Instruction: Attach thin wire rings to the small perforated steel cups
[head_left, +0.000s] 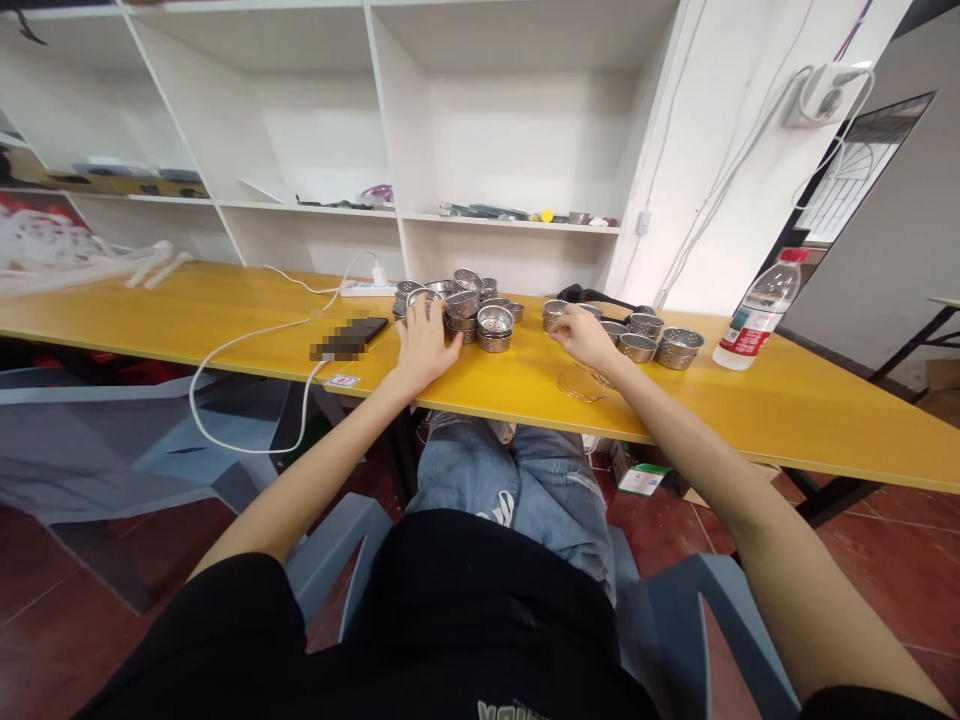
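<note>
My left hand (426,345) reaches into a cluster of small perforated metal cups (495,322). Its fingers are around one perforated metal cup (424,296) at the cluster's left side, partly hidden by them. Some cups there are stacked on others. My right hand (586,334) is closed, fingertips bent together just in front of another metal cup (553,312); whatever is in them is too small to make out. Thin wire rings (581,386) lie on the table below this hand. More metal cups (679,347) stand to its right.
A phone (352,338) with a white cable (196,385) lies left on the yellow table (810,400). A power strip (367,289) is behind it. At right stands a plastic bottle (759,310). A black strap-like item (600,297) lies behind the cups. White shelves (517,130) rise at the back.
</note>
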